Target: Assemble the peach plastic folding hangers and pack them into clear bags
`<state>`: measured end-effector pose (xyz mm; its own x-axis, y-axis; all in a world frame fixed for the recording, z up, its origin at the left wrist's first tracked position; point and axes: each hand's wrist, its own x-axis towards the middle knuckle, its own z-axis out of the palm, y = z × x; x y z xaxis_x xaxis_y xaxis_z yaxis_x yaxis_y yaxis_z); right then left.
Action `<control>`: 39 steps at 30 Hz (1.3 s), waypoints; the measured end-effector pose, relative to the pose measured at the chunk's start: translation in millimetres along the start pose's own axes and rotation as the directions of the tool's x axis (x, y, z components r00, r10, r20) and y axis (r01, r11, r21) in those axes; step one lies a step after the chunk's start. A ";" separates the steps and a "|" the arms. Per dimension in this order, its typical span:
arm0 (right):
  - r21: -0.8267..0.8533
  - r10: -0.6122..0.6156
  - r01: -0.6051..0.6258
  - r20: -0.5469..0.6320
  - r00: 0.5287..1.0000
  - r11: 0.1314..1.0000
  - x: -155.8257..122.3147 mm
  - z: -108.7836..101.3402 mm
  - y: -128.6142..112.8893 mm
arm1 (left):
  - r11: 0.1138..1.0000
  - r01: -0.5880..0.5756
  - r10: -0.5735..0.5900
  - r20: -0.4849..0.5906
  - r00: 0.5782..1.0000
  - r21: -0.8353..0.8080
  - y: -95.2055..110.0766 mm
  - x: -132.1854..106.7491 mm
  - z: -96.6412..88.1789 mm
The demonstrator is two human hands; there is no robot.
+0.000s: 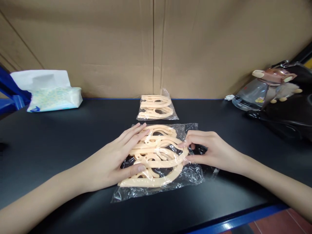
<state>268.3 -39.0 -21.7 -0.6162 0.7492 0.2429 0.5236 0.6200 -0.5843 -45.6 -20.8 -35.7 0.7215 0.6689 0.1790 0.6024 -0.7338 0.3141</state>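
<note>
A clear plastic bag (192,177) lies flat in front of me, filled with several cream plastic pieces that look like folding hangers (168,162). My left hand (114,156) rests on the left side of this bag, fingers stretched out and thumb apart, over the ends of the pieces. At the right side, my right hand (207,148) has its thumb and fingers curled around the edge, gripping the bag by the curved ends of the pieces. Just behind lies a second, smaller-looking clear bag (174,112) with similar cream pieces, untouched.
The black table (97,211) ends in a blue edge at the front right. A tissue pack (56,97) stands at the back left. At the back right are a clear bottle (253,92) with a plush-like cover and a black bag (290,107). Cardboard (109,48) forms the back wall.
</note>
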 end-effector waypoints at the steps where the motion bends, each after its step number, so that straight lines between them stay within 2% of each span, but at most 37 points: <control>1: -0.002 -0.001 0.001 -0.001 1.000 1.000 0.3 -0.3 0.9 | 1.000 -0.004 0.004 0.007 1.000 -0.003 -1.0 0.4 -0.5; 6: -0.015 -0.020 0.019 -0.007 1.000 1.000 3.9 -1.5 5.1 | 1.000 -0.022 0.022 0.053 0.998 -0.004 -6.2 3.1 -2.8; 11: -0.043 -0.103 0.102 -0.022 0.994 0.994 6.5 1.2 5.1 | 0.999 -0.010 0.011 0.027 1.000 -0.032 -6.0 5.3 -3.8; 21: -0.111 -0.151 0.147 -0.033 0.988 0.983 10.2 5.4 -0.7 | 0.994 0.035 -0.039 -0.041 0.998 -0.106 -1.1 6.9 -3.3; 29: -0.158 -0.171 0.167 -0.008 0.985 0.973 7.7 3.7 -1.3 | 0.994 0.031 -0.034 -0.028 0.999 -0.109 1.2 6.9 -4.5; 35: -0.064 -0.148 0.143 -0.093 0.985 0.988 4.3 5.1 -0.7 | 0.994 0.014 -0.016 -0.014 1.000 -0.105 -0.3 6.9 -4.3; 39: -0.117 -0.146 0.132 -0.120 0.982 0.984 8.7 12.7 -2.4 | 0.996 -0.009 0.007 -0.022 1.000 -0.087 -1.8 7.4 -3.4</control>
<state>254.3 -37.0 -28.0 -0.6109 0.6734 0.4162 0.5031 0.7362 -0.4527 -42.5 -14.1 -31.8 0.7182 0.6659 0.2019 0.5635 -0.7268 0.3926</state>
